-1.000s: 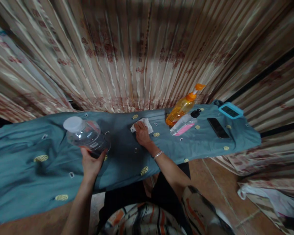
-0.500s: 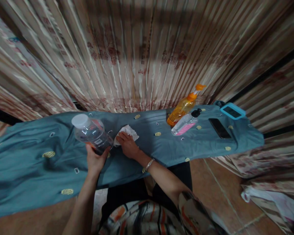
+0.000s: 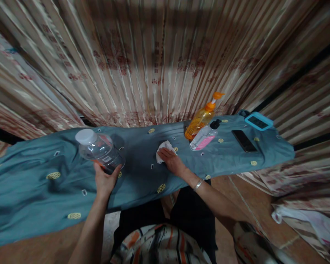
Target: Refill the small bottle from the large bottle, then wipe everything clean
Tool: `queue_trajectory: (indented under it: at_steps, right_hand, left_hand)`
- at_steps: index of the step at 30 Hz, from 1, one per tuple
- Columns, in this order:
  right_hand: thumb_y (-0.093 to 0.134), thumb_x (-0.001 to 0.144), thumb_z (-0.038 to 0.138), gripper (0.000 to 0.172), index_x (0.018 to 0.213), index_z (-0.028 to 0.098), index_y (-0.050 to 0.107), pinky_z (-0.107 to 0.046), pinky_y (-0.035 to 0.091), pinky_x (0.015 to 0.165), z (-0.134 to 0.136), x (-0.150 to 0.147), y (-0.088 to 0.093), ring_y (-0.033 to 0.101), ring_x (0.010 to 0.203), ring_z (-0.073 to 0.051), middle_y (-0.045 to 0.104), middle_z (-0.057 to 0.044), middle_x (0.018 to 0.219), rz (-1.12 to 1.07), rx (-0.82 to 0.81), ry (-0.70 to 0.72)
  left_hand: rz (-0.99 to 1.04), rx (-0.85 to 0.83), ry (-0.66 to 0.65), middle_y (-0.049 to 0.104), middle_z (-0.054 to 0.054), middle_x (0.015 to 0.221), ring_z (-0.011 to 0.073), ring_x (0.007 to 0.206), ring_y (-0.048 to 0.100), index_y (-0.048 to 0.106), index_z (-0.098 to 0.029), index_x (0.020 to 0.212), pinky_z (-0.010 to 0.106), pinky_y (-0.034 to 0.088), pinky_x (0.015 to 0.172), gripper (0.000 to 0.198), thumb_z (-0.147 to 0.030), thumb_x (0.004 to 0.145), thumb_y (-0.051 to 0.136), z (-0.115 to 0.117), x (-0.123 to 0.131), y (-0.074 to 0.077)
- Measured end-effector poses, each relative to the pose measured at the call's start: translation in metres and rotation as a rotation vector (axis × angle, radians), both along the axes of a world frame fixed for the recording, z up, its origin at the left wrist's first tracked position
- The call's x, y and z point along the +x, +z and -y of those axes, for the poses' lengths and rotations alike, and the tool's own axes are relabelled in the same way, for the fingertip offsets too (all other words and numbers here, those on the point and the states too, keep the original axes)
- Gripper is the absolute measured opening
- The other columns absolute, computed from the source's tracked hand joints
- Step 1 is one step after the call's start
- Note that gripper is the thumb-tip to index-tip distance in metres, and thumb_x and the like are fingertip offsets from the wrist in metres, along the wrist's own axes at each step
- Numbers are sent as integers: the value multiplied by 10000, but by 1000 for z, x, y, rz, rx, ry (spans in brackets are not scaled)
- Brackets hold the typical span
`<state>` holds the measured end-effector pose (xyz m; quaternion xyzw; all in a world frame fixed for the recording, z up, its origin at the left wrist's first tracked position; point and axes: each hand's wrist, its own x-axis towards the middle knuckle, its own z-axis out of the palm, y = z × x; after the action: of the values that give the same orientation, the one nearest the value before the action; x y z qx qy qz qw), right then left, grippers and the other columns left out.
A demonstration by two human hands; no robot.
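A large clear plastic bottle [image 3: 100, 148] with a white cap stands on the blue-green cloth [image 3: 137, 183], left of centre. My left hand [image 3: 106, 179] grips its near side low down, thumb on the right. Under the fingers of my right hand [image 3: 172, 160] is a crumpled white tissue [image 3: 165, 148], pressed on the cloth right of the bottle. An orange pump bottle [image 3: 200, 123] and a clear bottle with a black top and pink label [image 3: 205, 137] stand just beyond my right hand.
A dark phone [image 3: 244, 140] lies on the cloth at the right. Behind it is a light-blue framed device [image 3: 259, 121]. Pleated curtains [image 3: 154, 66] rise along the far edge. White fabric [image 3: 305, 222] hangs low at the right.
My right hand has slid to the right across the cloth with the tissue, away from the large bottle. My left hand still holds the bottle. The view has shifted slightly.
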<state>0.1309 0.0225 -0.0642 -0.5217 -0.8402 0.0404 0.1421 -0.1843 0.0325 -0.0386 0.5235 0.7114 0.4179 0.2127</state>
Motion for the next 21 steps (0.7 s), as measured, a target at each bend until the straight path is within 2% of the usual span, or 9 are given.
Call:
queue_trajectory:
  at_steps: [4,8,16,21]
  right_hand:
    - [389,874,3,565,1416,111,510,-470,373,1155,6,41,-5,371,1421,-255,453,-157,1482,8,6,-92]
    - [381,864,7,577,1416,110,512,-480,359,1166,13,66,-9,369,1424,-259,441,-147,1494,17,22,-139]
    - [365,858,15,565,1396,71,526,-470,349,1187,28,92,-15,354,1434,-239,466,-157,1473,3,66,-186]
    - [346,857,31,565,1395,42,516,-468,350,1192,42,92,-19,296,1464,-240,457,-157,1481,-21,89,-210]
  left_hand:
    - [-16,2,-2,619,116,1099,320,1037,638,433,-181,1213,470,494,939,793,-537,579,750,0,2,3]
    - [-5,2,2,619,134,1135,331,1074,633,422,-178,1237,476,485,959,824,-518,570,766,0,3,4]
    - [0,48,-1,627,104,1081,329,1046,639,443,-191,1203,495,496,953,803,-542,564,778,-1,0,-4]
    - [11,25,-14,623,141,1124,350,1048,633,425,-165,1242,509,492,948,835,-544,582,766,0,0,-3]
